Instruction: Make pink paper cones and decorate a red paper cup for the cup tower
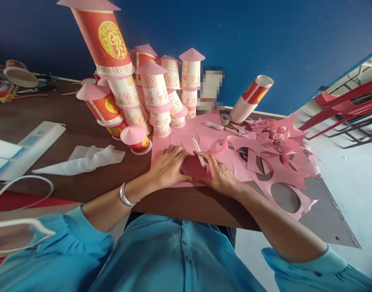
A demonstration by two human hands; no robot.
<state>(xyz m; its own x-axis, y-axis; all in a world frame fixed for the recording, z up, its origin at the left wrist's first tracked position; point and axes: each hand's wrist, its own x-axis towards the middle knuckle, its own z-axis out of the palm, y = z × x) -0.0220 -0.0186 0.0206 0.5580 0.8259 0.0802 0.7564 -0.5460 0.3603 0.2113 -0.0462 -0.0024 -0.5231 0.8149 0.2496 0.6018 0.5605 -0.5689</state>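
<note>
A dark red round lid-like object [194,166] lies low over the pink paper [182,140], between my two hands. My left hand [170,164] is curled around its left side, thumb at the near edge. My right hand [219,172] grips the right side and also holds a white marker pen [198,151] between thumb and index finger. The pen slants across the round object, with its red end low, near the rim. I cannot tell whether the object rests fully on the paper.
Paper-cup towers with pink cone roofs [154,85] stand at the back left. Behind the paper is a stack of cups [243,107], beside a tape roll [225,118] and another marker [213,125]. Pink paper scraps with round holes [295,178] lie right; tissue [85,158] and a power strip [31,148] lie left.
</note>
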